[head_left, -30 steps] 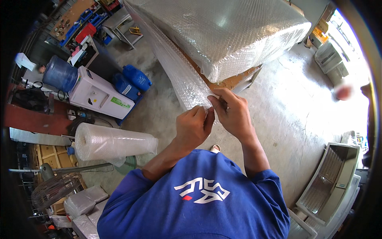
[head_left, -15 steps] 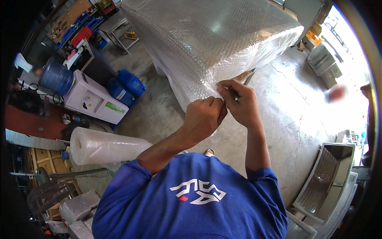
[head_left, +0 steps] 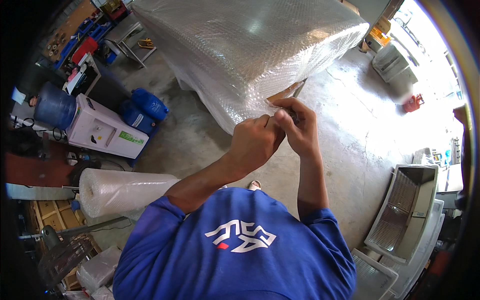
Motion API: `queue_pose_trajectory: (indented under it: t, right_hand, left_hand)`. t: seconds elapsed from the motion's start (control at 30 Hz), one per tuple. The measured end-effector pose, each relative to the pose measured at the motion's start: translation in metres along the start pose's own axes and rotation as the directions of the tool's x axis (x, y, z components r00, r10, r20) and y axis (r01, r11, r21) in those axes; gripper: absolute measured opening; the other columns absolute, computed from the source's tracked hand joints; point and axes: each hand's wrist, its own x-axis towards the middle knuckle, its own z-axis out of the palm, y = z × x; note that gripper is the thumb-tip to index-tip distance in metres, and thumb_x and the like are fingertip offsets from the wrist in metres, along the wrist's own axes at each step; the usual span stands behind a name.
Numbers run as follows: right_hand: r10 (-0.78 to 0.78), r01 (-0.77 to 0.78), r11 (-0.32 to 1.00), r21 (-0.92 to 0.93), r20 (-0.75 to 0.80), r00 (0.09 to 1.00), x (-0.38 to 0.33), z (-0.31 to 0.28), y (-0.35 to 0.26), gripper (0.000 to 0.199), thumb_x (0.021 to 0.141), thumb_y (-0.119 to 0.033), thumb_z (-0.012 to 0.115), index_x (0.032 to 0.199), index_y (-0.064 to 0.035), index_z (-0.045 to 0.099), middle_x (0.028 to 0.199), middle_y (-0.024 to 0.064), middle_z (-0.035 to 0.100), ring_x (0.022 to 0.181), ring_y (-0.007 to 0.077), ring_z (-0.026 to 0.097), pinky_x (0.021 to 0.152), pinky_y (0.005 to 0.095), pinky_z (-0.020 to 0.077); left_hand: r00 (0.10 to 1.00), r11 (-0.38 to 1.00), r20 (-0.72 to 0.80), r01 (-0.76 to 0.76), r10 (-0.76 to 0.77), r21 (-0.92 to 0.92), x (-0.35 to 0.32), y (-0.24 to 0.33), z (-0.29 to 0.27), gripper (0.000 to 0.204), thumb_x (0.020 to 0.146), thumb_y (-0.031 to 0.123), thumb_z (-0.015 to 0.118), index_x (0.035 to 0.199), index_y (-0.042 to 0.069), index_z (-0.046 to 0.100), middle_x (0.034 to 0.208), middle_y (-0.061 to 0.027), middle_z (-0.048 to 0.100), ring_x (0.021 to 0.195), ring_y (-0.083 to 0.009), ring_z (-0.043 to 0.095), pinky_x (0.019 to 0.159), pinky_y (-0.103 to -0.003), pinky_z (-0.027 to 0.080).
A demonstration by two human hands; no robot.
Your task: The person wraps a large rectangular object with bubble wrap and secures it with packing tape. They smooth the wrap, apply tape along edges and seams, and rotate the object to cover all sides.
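At the near corner of the big clear bubble-wrapped block (head_left: 255, 55), my left hand (head_left: 254, 142) and right hand (head_left: 296, 125) had moved in closer, fingers pinched shut on the loose wrap edge, pulling it snug.

Wrapped package: large box-shaped bundle in clear bubble wrap (head_left: 250, 45), upper centre, brown cardboard showing at its lower corner.
Hands: left hand (head_left: 254, 142) and right hand (head_left: 299, 131) pinch the wrap's edge at that corner.
Roll: white bubble-wrap roll (head_left: 125, 192), lying on the floor at left.
Label: small green rectangular sticker (head_left: 131, 138) on the white water dispenser's front, left of centre.
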Motion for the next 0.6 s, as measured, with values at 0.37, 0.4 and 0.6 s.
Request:
queue_pose_trajectory:
  t: [0.37, 0.4, 0.6]
  right_hand:
    - [0.079, -0.078, 0.997, 0.013, -0.124, 0.989, 0.010, -0.014, 0.002, 0.022, 0.090, -0.009, 0.068, 0.105, 0.0064, 0.064, 0.094, 0.0048, 0.067, 0.084, 0.0079, 0.060, 0.075, 0.0232, 0.0492]
    - [0.069, -0.062, 0.996, 0.062, -0.128, 0.989, 0.011, -0.016, 0.002, 0.021, 0.090, -0.007, 0.066, 0.106, 0.0063, 0.065, 0.094, 0.0050, 0.067, 0.085, 0.0083, 0.061, 0.076, 0.0231, 0.0493]
    - [0.123, -0.042, 0.797, 0.603, -0.095, 0.988, 0.005, -0.023, 0.020, 0.018, 0.094, -0.003, 0.061, 0.108, 0.0060, 0.065, 0.098, 0.0072, 0.068, 0.087, 0.0104, 0.063, 0.078, 0.0231, 0.0499]
  left_hand:
    - [0.999, 0.998, 0.029, -0.016, 0.015, 0.063, 0.020, -0.007, 0.019, 0.016, 0.086, 0.013, 0.067, 0.076, 0.006, 0.057, 0.065, -0.0095, 0.058, 0.054, -0.0277, 0.062, 0.048, -0.037, 0.050]
    - [1.000, 0.998, 0.026, -0.007, 0.005, 0.055, 0.022, -0.008, 0.021, 0.017, 0.087, 0.013, 0.067, 0.077, 0.006, 0.056, 0.066, -0.0104, 0.058, 0.054, -0.0295, 0.062, 0.049, -0.039, 0.050]
    - [1.000, 0.999, 0.006, 0.028, -0.028, 0.021, 0.028, -0.009, 0.029, 0.020, 0.090, 0.012, 0.064, 0.075, 0.006, 0.051, 0.065, -0.0117, 0.058, 0.053, -0.0319, 0.061, 0.048, -0.041, 0.049]
